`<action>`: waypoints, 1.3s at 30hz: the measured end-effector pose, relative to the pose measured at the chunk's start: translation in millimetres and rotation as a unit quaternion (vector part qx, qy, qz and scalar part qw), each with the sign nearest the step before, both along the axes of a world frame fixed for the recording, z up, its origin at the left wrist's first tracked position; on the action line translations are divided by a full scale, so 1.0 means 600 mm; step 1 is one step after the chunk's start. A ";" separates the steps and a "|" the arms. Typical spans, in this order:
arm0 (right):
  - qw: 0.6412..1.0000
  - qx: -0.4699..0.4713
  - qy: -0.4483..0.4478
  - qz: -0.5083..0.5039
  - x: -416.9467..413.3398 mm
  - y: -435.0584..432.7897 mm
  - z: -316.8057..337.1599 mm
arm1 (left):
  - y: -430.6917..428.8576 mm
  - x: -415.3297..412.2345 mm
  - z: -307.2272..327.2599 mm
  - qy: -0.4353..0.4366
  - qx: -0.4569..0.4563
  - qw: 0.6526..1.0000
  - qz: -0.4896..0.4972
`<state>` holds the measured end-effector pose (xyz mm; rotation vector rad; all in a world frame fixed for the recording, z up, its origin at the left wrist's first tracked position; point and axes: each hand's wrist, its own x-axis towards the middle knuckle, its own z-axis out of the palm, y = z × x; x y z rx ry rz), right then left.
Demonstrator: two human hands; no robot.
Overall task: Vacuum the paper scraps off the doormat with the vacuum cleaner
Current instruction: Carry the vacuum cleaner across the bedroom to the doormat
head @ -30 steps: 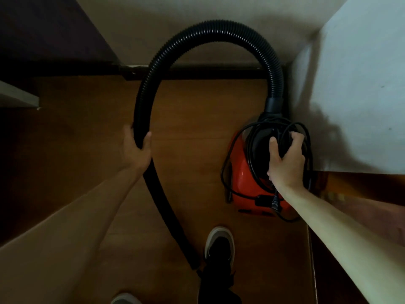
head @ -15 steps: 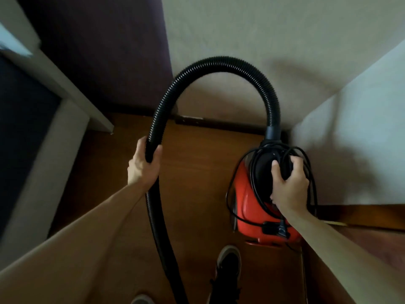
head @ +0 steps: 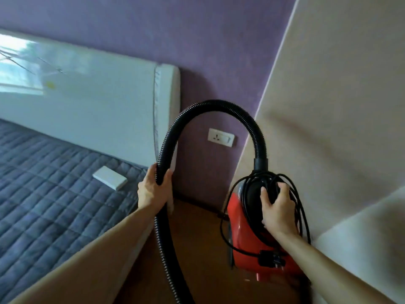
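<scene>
To your left lies the bed (head: 43, 183), with a small white box (head: 110, 177) on its quilt. Your left hand (head: 151, 191) curls round the black hose (head: 219, 105), which arches past the wall socket (head: 221, 137) to the red vacuum cleaner (head: 241, 238) beside the beige wall. Your right hand (head: 277, 213) grips its black top handle, with the cord (head: 302, 216) looped round it.

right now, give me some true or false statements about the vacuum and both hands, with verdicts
1. The left hand grips the black hose. True.
2. The right hand lies flat on the bed. False: it grips the black top of the red vacuum cleaner.
3. The power cord is plugged into the wall socket. False: it is coiled round the vacuum's top, and its plug hangs at the side.
4. A small white box lies on the quilted bed cover. True.
</scene>
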<state>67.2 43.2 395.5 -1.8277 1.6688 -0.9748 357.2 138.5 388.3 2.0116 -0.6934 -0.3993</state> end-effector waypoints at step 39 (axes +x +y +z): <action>0.784 -0.033 -0.164 0.598 0.797 0.472 0.680 | 0.795 0.317 0.749 -0.294 -0.005 0.800 0.522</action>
